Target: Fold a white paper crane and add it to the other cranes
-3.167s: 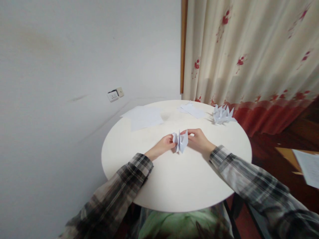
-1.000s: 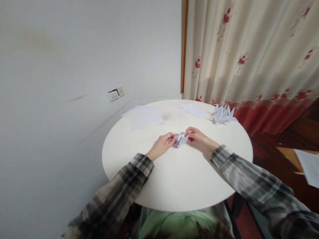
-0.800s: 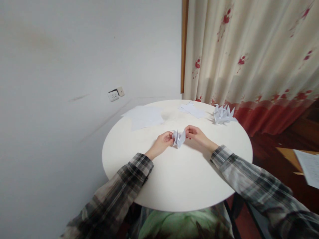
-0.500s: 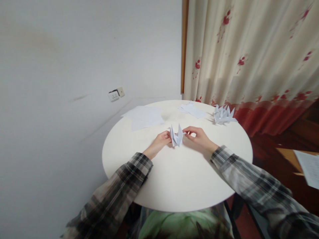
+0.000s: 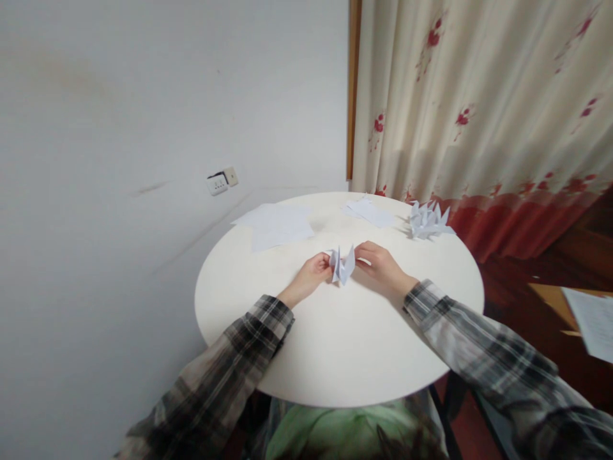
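Observation:
A white folded paper crane [image 5: 343, 267] is held just above the middle of a round white table [image 5: 345, 358], its two wings pointing up. My left hand [image 5: 313, 271] grips the crane's left end between thumb and fingers. At its right end, my right hand [image 5: 376, 262] has thumb and fingers closed on the crane's tip, which is mostly hidden behind them. Several more paper cranes [image 5: 428, 221] stand in a cluster at the table's right rear edge.
White paper sheets [image 5: 278, 225] lie at the table's left rear, and smaller paper pieces [image 5: 370, 211] lie at the back. Behind are a wall with a socket [image 5: 218, 184] and a flowered curtain [image 5: 479, 96]. Printed paper [image 5: 591, 322] rests on a wooden surface at the right.
The crane has shifted slightly right and turned a little, its wings now wider apart at another angle. My right fingers have closed in nearer to its body. Sheets and clustered cranes stay put.

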`<state>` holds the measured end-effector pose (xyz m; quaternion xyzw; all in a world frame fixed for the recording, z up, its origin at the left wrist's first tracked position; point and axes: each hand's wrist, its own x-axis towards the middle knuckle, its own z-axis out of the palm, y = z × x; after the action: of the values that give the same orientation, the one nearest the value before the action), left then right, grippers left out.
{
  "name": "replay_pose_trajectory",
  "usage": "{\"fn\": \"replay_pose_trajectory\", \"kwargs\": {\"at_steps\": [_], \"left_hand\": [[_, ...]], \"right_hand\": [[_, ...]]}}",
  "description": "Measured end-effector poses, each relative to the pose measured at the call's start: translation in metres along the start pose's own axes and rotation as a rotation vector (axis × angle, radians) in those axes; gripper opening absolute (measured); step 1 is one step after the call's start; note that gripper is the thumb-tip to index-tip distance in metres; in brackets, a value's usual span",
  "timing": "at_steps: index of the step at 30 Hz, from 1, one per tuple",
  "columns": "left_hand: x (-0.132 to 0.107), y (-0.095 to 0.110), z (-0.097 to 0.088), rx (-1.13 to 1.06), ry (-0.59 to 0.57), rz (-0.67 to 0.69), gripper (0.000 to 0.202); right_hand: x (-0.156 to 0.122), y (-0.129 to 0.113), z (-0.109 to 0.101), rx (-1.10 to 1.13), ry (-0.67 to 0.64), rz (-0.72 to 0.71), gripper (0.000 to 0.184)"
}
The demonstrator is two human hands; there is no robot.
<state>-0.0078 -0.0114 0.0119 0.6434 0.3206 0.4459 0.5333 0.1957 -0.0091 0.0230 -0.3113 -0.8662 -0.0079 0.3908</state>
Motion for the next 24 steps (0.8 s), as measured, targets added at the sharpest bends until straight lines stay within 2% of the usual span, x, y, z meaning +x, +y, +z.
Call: {"fn": "replay_pose_trajectory", "kwargs": {"at_steps": [2,5,13,17,22,24], "left_hand": [[0.0002,-0.0004,0.0004,0.009,0.002,0.037,0.021],[-0.0013,-0.0004,-0.0003,0.089,-0.002,0.111,0.017],[-0.0063,0.0047,-0.0003,0.339,0.014,0.184,0.016],[-0.0065,0.0056,0.0003,0.359,0.007,0.195,0.015],[-0.0073,0.0053,0.0007,0.367,-0.011,0.21,0.015],[-0.0081,0.0069,0.0015,0.384,-0.023,0.219,0.019]], "right_hand": [[0.0005,-0.0022,0.0011,0.051,0.0,0.062,0.019],[0.0008,-0.0031,0.0037,0.188,0.005,0.236,0.015],[0.0053,0.0008,0.0087,0.785,-0.042,0.688,0.01],[0.008,-0.0036,0.0038,0.993,-0.094,0.832,0.007],[0.006,-0.0061,0.0014,1.229,-0.141,0.934,0.005],[0.0048,-0.0046,0.0017,1.339,-0.156,1.038,0.004]]}}
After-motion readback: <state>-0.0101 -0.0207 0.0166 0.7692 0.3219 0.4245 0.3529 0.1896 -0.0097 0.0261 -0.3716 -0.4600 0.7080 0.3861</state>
